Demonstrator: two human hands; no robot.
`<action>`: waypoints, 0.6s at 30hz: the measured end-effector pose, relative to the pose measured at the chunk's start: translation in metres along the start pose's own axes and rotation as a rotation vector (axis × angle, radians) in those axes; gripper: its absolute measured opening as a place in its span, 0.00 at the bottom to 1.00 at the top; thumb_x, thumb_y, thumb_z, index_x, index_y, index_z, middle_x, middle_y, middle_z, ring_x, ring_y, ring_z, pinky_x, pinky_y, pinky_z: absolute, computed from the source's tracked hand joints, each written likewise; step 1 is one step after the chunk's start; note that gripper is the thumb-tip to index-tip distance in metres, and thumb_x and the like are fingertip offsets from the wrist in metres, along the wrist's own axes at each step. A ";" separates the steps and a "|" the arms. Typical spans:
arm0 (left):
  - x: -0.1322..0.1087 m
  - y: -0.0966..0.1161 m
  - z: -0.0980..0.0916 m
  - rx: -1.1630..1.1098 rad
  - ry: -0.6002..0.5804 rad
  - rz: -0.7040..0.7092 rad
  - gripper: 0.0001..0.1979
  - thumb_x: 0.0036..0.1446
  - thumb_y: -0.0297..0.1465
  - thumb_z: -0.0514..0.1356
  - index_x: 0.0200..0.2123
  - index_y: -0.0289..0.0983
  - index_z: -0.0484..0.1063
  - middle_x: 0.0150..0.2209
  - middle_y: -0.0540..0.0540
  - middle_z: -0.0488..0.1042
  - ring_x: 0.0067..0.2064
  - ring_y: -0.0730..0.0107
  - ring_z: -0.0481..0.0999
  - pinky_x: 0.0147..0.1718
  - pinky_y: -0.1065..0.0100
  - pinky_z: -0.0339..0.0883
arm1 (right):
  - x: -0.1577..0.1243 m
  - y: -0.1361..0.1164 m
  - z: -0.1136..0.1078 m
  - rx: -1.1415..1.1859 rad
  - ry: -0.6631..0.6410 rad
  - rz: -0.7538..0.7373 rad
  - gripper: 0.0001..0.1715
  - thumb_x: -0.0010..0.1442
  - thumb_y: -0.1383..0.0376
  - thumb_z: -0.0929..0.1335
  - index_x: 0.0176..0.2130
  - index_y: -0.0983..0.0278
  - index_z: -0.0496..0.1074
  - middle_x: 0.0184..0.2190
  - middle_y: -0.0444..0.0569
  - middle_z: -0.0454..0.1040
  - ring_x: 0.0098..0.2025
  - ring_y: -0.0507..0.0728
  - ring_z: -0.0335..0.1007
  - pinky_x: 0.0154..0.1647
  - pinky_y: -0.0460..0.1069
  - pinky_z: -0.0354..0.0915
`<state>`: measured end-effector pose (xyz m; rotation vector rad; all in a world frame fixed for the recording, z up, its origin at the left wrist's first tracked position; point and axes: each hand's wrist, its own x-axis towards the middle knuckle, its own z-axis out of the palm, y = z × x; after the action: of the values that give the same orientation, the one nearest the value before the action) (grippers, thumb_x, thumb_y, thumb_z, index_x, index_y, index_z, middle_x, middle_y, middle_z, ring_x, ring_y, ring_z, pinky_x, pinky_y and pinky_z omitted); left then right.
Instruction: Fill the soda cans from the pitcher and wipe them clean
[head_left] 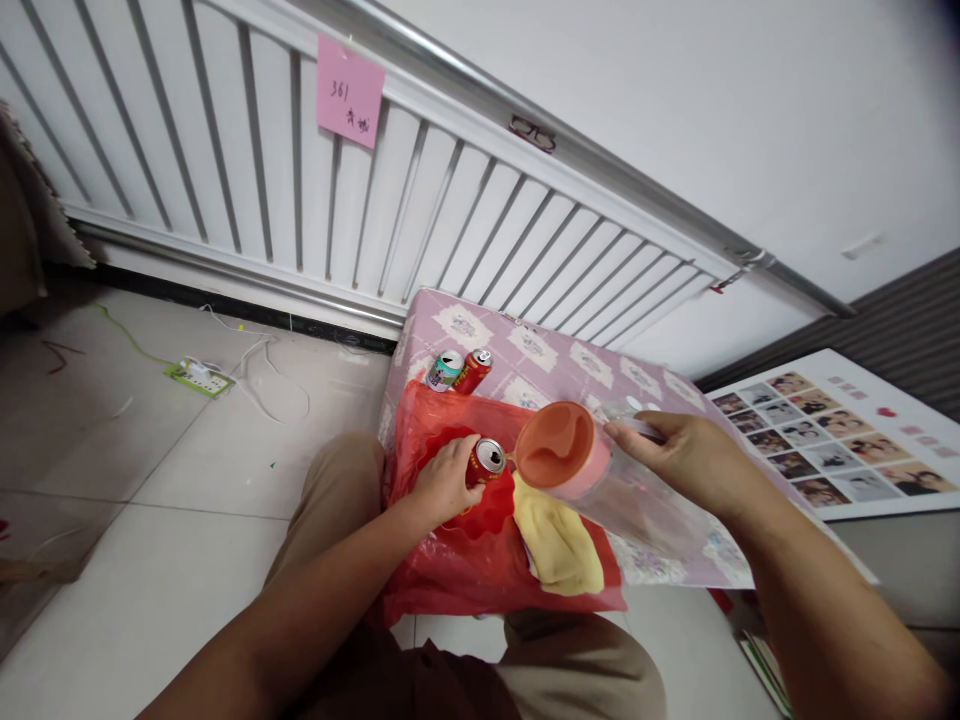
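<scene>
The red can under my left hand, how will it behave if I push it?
The red can sits on a crumpled red plastic bag, so a push would probably tip it rather than slide it. Its round wall suggests it would roll once down. The left hand grips it; thin metal likely dents if squeezed hard.

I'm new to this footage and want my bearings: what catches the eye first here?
The right hand holds a clear, pink-rimmed container tilted beside a red can gripped by the left hand, both over a red plastic bag on the table. A pink note stands out on the white radiator behind.
</scene>
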<state>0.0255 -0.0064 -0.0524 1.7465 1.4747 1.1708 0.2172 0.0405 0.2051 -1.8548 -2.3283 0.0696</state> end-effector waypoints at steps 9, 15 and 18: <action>0.000 0.000 0.000 -0.001 0.012 0.016 0.37 0.51 0.26 0.66 0.63 0.40 0.55 0.61 0.36 0.68 0.63 0.49 0.69 0.60 0.48 0.67 | -0.001 -0.002 -0.002 0.027 -0.090 0.041 0.32 0.53 0.37 0.66 0.21 0.61 0.64 0.17 0.41 0.55 0.22 0.51 0.50 0.23 0.48 0.52; 0.000 0.000 0.000 -0.001 0.018 0.014 0.37 0.51 0.27 0.66 0.62 0.40 0.56 0.60 0.37 0.68 0.62 0.50 0.69 0.59 0.49 0.67 | 0.002 0.006 0.002 0.043 -0.075 0.000 0.33 0.52 0.36 0.67 0.21 0.61 0.66 0.17 0.40 0.56 0.21 0.50 0.51 0.21 0.47 0.52; 0.000 0.001 0.000 0.000 0.016 0.012 0.36 0.51 0.27 0.66 0.62 0.40 0.56 0.60 0.37 0.68 0.63 0.50 0.69 0.60 0.49 0.67 | 0.002 0.007 0.003 0.029 -0.070 0.000 0.32 0.53 0.37 0.67 0.21 0.61 0.65 0.17 0.40 0.56 0.21 0.50 0.51 0.21 0.47 0.52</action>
<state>0.0259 -0.0064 -0.0519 1.7518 1.4753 1.1941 0.2226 0.0443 0.2014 -1.8677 -2.3600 0.1697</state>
